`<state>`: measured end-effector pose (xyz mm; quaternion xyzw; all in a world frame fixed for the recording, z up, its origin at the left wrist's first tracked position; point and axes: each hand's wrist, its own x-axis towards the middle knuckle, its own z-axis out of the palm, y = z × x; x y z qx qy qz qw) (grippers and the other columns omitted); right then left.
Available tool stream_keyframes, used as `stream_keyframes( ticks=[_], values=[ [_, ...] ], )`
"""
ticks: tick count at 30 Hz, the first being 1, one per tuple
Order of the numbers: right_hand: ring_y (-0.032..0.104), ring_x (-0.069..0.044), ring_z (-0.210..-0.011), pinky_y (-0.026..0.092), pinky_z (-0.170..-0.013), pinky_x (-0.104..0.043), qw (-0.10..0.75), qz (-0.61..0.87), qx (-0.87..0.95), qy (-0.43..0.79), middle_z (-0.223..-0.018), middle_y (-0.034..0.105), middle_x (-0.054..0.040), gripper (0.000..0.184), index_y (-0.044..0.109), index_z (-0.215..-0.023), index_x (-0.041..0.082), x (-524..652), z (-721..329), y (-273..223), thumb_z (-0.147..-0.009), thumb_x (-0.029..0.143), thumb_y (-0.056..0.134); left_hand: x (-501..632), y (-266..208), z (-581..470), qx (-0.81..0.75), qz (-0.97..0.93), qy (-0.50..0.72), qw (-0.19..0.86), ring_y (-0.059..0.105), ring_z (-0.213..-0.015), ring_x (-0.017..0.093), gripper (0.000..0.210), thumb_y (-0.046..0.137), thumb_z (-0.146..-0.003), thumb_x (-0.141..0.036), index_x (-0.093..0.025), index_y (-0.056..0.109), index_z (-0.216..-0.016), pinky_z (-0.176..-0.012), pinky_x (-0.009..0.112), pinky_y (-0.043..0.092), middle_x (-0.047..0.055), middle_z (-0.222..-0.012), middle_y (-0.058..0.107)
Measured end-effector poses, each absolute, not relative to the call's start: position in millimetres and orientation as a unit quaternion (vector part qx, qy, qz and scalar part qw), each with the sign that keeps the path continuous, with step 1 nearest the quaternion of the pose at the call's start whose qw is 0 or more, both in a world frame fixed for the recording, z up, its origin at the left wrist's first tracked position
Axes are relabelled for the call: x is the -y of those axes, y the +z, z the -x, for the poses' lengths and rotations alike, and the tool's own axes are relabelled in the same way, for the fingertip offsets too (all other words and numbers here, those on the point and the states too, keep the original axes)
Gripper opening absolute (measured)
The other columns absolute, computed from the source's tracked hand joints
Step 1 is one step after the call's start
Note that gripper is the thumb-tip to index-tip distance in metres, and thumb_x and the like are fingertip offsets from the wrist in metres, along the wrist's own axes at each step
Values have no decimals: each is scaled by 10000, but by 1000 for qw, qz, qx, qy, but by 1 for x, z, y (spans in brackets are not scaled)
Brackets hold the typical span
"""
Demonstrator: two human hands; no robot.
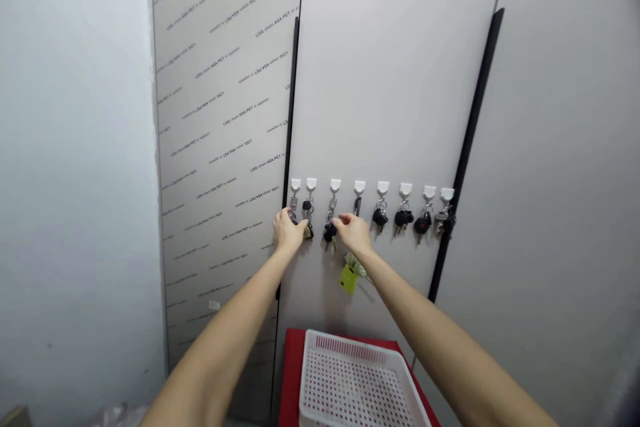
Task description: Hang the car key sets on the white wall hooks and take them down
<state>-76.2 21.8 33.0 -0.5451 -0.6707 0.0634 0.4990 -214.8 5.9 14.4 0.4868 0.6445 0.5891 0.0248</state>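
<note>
A row of white hooks carries several bunches of keys on a pale cabinet door. My left hand [289, 232] is at the left end, its fingers curled round the keys [293, 204] on the first hook and partly hiding them. Its thumb lies against the second bunch, which has a black fob [307, 205]. My right hand [355, 235] has thumb and forefinger pinched at the edge of the third bunch of keys [330, 232]. Behind my right wrist hangs a yellow-green tag [349, 278], below the fourth hook [359, 187].
More bunches with black fobs [423, 221] hang to the right. Below stands a white perforated basket [309, 373] on a red surface [291, 373]. Long black handles [473, 127] run down the door edges. A panel with printed film [215, 147] and a white wall [75, 147] are at left.
</note>
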Motion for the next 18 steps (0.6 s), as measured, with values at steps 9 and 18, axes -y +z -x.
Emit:
stream_keyframes(
  ticks=[9,18],
  values=[
    [513,-170,-654,340,-517,-242,402,617,676,-22,-658,577,-68,240,562,-643,176,-45,92,40,-612,348,398,-28,15,194,-702,-494,508,-66,387,-895,207,277,478,-585,-376,-226,502,-817,-716,331,312,60,-937,423],
    [499,-115,-544,350,-528,-204,484,547,683,-13,-568,561,-41,207,544,-615,144,-41,83,62,-602,269,380,-20,36,214,-689,-555,466,-29,491,-695,176,249,353,-657,-346,-211,556,-706,-540,254,333,53,-755,553]
  ],
)
